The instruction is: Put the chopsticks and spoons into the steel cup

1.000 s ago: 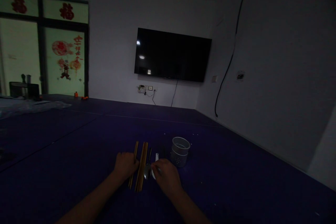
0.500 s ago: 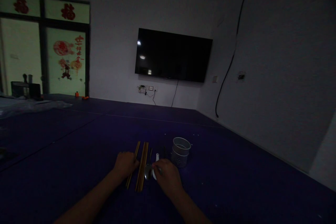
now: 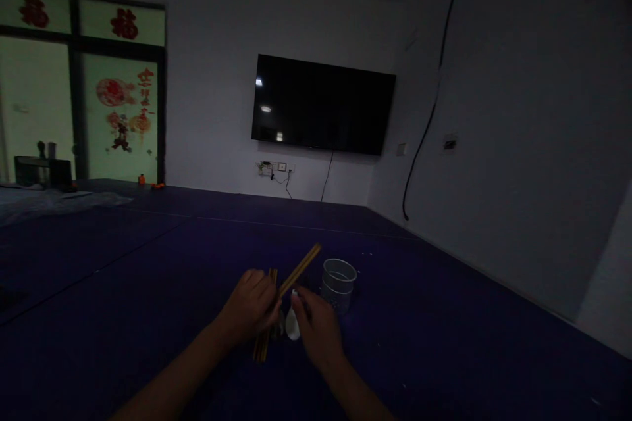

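A small bundle of wooden chopsticks (image 3: 302, 268) is gripped in my left hand (image 3: 254, 302), slanting up to the right above the table. More chopsticks (image 3: 261, 348) lie on the table, partly covered by that hand. A metal spoon (image 3: 279, 325) beside them is mostly hidden. Just right of it rests a white spoon (image 3: 293, 325), its handle pointing away from me. My right hand (image 3: 318, 325) is next to the white spoon, fingers curled and thumb apart from the forefinger, close to the lower part of the held chopsticks. A perforated metal utensil holder (image 3: 338, 286) stands upright behind it.
The purple tabletop (image 3: 148, 316) reaches to the walls, with small white specks on it. Clear plastic sheeting (image 3: 64, 204) and a dark box (image 3: 43, 172) are at the far left. Small orange items (image 3: 157, 185) sit near the window. A television (image 3: 323, 105) hangs ahead.
My left hand has lifted its chopsticks off the table and swung them rightward, over the other chopsticks and metal spoon. My right hand's thumb and fingers have shifted slightly, uncovering more of the white spoon.
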{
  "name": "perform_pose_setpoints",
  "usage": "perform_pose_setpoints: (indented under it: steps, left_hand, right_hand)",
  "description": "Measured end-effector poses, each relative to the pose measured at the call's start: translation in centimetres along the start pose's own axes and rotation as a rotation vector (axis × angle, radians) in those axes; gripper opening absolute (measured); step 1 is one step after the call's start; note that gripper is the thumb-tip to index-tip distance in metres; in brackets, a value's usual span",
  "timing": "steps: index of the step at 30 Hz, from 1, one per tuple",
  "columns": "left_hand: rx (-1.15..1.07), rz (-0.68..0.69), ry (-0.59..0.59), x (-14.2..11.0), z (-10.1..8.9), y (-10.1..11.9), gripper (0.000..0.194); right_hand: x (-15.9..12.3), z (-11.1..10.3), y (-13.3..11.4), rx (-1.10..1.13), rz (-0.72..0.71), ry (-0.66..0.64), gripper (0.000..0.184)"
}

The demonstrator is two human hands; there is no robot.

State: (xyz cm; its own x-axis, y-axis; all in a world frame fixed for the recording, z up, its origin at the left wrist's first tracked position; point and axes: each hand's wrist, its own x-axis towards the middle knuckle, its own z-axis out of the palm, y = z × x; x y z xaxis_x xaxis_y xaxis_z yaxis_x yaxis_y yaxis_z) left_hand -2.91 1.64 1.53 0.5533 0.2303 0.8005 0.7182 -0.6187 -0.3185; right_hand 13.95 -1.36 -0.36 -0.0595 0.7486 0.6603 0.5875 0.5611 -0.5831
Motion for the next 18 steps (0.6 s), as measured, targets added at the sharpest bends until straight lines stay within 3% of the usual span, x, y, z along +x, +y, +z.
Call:
perform_pose_setpoints:
  steps: [4, 12, 15, 18]
  left_hand:
    - [0.015, 0.126, 0.169, 0.2, -0.4, 1.0, 0.012]
    - [0.000, 0.161, 0.231, 0.3, -0.2, 1.7, 0.015]
    - [-0.015, 0.134, 0.213, 0.0, 0.0, 1.5, 0.013]
    - [-0.030, 0.067, 0.135, -0.5, 0.4, 0.9, 0.017]
  right_hand:
    - [-0.1, -0.3, -1.1, 0.134, -0.040, 0.002, 0.036]
    - [-0.7, -0.1, -1.7, 0.216, -0.134, 0.069, 0.032]
    - [-0.3, -1.0, -0.6, 0.152, -0.103, 0.226, 0.039]
    - [0.7, -3.3, 0.9, 0.031, 0.021, 0.537, 0.048]
